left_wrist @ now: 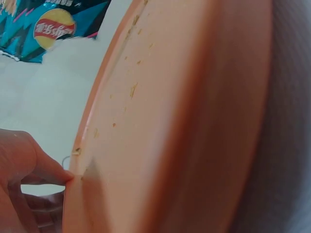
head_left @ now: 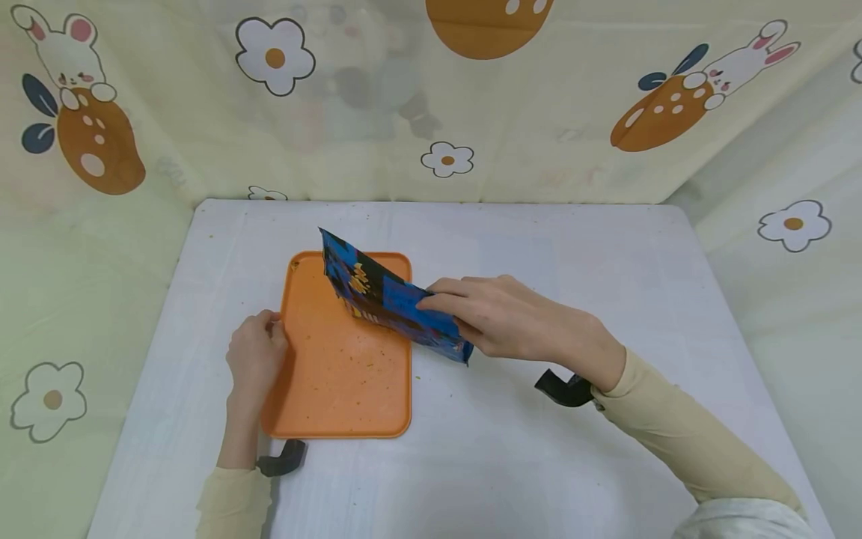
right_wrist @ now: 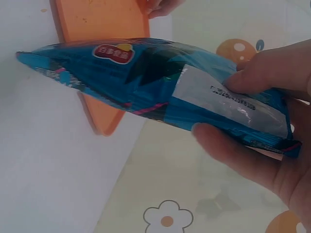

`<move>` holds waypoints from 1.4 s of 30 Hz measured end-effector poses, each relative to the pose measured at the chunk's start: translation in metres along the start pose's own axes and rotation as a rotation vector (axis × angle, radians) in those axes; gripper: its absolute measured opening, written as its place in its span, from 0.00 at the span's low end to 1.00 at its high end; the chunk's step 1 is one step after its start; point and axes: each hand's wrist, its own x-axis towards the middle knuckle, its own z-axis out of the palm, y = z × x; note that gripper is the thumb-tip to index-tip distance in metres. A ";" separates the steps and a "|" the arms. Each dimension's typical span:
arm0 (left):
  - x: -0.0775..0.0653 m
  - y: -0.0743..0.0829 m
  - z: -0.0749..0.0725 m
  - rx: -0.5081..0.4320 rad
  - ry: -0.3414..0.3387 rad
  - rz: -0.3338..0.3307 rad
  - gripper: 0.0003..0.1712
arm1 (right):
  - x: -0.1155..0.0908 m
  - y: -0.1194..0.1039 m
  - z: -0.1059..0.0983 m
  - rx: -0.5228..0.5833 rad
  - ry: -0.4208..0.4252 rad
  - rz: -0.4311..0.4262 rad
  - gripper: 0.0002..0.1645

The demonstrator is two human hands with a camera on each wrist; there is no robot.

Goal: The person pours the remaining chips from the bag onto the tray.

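A blue and black snack bag (head_left: 397, 307) is held in my right hand (head_left: 505, 318), tilted over the right part of an orange tray (head_left: 337, 397). In the right wrist view, thumb and fingers grip the bag (right_wrist: 146, 80) at one end, beside a white printed patch. My left hand (head_left: 257, 352) pinches the tray's left rim. The left wrist view shows the thumb on the rim of the tray (left_wrist: 121, 145), the other fingers behind it. Small yellowish crumbs (left_wrist: 133, 91) are scattered over the tray's surface.
Beneath everything is a white table (head_left: 539, 464) with a few stray crumbs. A patterned curtain (head_left: 539, 150) with rabbits and flowers hangs behind and along both sides. Black straps (head_left: 566, 389) stick out at both wrists.
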 end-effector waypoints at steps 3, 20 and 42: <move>0.001 0.000 0.000 0.007 -0.003 -0.004 0.17 | 0.000 -0.002 -0.002 -0.012 -0.015 0.005 0.24; 0.002 0.000 0.001 0.018 0.009 0.000 0.17 | 0.003 -0.005 -0.006 -0.008 -0.035 0.017 0.24; 0.003 -0.001 0.002 0.026 0.013 -0.011 0.17 | 0.003 -0.006 -0.011 0.006 -0.030 0.045 0.23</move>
